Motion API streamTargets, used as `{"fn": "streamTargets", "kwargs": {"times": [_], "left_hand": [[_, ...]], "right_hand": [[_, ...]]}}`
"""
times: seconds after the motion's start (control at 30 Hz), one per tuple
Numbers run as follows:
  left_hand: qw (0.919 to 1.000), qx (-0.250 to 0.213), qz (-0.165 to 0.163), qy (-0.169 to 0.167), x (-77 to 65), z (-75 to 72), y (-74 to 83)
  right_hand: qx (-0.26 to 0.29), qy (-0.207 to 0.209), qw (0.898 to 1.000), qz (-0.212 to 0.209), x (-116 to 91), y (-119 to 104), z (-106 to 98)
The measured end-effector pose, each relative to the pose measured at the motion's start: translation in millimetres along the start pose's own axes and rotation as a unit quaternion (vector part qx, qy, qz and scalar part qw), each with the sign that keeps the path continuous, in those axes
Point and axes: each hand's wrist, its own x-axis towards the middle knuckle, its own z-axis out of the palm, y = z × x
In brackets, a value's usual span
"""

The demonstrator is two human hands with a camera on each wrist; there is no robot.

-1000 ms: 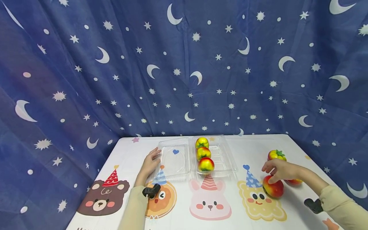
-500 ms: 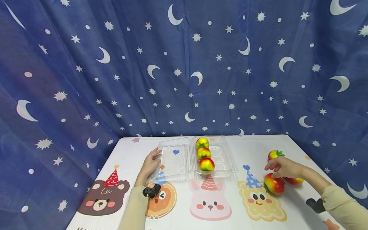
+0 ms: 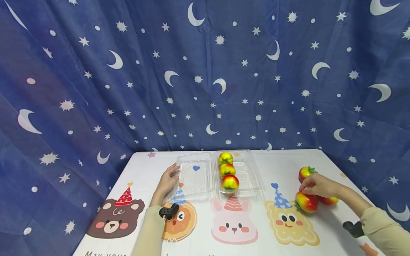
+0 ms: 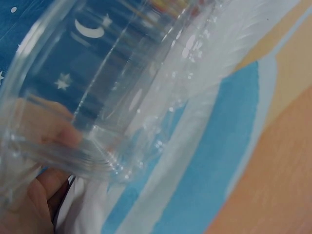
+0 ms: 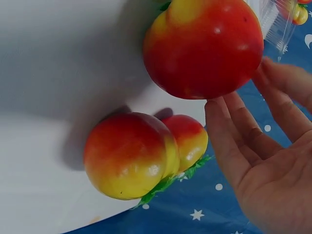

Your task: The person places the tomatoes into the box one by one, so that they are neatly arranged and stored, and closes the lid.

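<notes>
My right hand (image 3: 321, 185) touches the top of a red-and-yellow toy fruit (image 3: 307, 203) with its fingertips. In the right wrist view the fingers are spread and fairly straight along one side of this fruit (image 5: 207, 51). Two similar fruits, one behind (image 3: 305, 173) and one to the right (image 3: 330, 201), lie close by, partly hidden by the hand. My left hand (image 3: 167, 183) rests at the left edge of a clear plastic lid (image 3: 194, 185); its fingers show through the plastic in the left wrist view. Three fruits (image 3: 227, 170) fill the left side of the clear container base (image 3: 248, 174).
A white tablecloth (image 3: 278, 163) with printed cartoon animals covers the table. Behind it hangs a dark blue curtain (image 3: 205, 106) with moons and stars. The opened container lies near the table's back edge, lid to the left, base to the right.
The right-hand fruit has turned so its leaves face left, and it has shifted slightly away from me. My right hand has moved a little right along with it. The left hand stays put.
</notes>
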Motion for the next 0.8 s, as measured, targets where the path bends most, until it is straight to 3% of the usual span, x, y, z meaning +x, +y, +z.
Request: {"fn": "streamTargets", "kwargs": {"times": [0.47, 0.8], "left_hand": [[1.0000, -0.002, -0.001, 0.002, 1.0, -0.6, -0.3], [0.9999, -0.012, -0.003, 0.002, -0.7, -1.6, 1.1]], "right_hand": [[-0.027, 0.023, 0.999, 0.034, 6, 5, 11], [-0.017, 0.010, 1.000, 0.022, 6, 2, 11]]}}
